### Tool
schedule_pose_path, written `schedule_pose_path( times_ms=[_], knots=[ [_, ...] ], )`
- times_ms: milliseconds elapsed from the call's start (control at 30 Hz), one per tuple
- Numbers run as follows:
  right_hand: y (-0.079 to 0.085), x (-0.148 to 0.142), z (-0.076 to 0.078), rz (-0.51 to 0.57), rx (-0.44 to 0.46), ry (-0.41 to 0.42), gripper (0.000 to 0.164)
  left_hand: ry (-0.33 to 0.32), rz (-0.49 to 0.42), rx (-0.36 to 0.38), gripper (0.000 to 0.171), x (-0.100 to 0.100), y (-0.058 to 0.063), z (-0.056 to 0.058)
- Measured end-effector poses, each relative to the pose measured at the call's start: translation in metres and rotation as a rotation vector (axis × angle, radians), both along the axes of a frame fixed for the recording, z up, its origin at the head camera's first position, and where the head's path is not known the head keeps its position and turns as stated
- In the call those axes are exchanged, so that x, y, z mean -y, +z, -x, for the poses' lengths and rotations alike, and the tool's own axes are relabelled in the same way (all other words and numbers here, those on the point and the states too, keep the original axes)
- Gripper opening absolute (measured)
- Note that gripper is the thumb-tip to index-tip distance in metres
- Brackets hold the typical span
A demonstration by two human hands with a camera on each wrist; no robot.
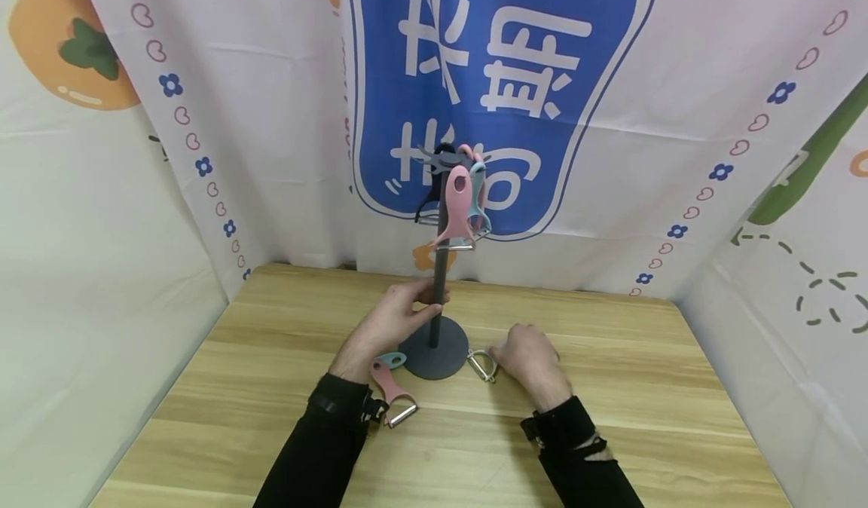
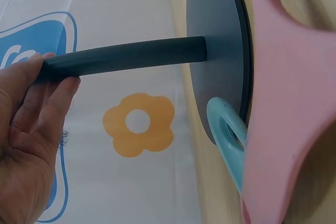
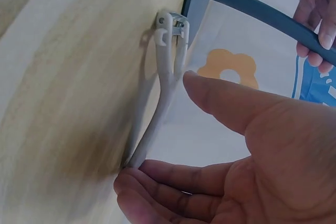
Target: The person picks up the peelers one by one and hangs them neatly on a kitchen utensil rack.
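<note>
My left hand (image 1: pixel 395 316) grips the dark pole (image 2: pixel 131 59) of a utensil stand between thumb and fingers, above its round base (image 1: pixel 434 365). Right of the base lies a white peeler (image 1: pixel 483 366). At the end of its handle are the fingertips of my right hand (image 1: pixel 529 357). In the right wrist view the thumb sits apart from the fingers, close beside the peeler's (image 3: pixel 167 72) upper part. Beneath my left wrist a pink peeler (image 1: pixel 389 381) overlaps a light blue peeler (image 1: pixel 393 359), which is partly hidden.
High on the stand, hooks (image 1: pixel 444 163) bear a pink peeler (image 1: pixel 459 203), a light blue one (image 1: pixel 478 191) and a black one (image 1: pixel 429 199); more pink shows behind. The wooden table (image 1: pixel 271 417) meets a printed curtain (image 1: pixel 291 154) at its back edge.
</note>
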State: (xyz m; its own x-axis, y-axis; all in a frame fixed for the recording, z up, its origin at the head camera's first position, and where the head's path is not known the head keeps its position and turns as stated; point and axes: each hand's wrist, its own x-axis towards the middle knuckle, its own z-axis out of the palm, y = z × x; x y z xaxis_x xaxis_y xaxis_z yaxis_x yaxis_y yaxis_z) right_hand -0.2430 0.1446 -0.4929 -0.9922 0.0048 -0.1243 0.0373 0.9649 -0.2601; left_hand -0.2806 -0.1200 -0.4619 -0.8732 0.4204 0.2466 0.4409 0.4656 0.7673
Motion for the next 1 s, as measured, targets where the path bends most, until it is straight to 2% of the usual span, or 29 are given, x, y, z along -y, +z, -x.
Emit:
schedule_pose_path(
  times_ms=[267,500,700,1000],
  knots=[
    [-0.0044,0.0026,0.0006,-0.008,-0.039,-0.009,0.063,0.002,0.017,-0.015,0.026,0.0000,0.0014,-0.0003],
    [-0.0072,0.0039,0.0029,-0.027,-0.056,-0.059,0.061,0.012,0.031,-0.005,0.026,-0.0002,0.0030,-0.0013],
    [-0.0096,0.0028,0.0040,-0.031,-0.057,-0.070,0.065,0.014,0.030,-0.004,0.025,-0.0005,0.0034,-0.0019],
    [-0.0075,-0.0017,0.0047,-0.003,-0.030,-0.049,0.051,0.007,0.005,0.016,0.025,-0.0008,0.0030,-0.0009]
  ],
)
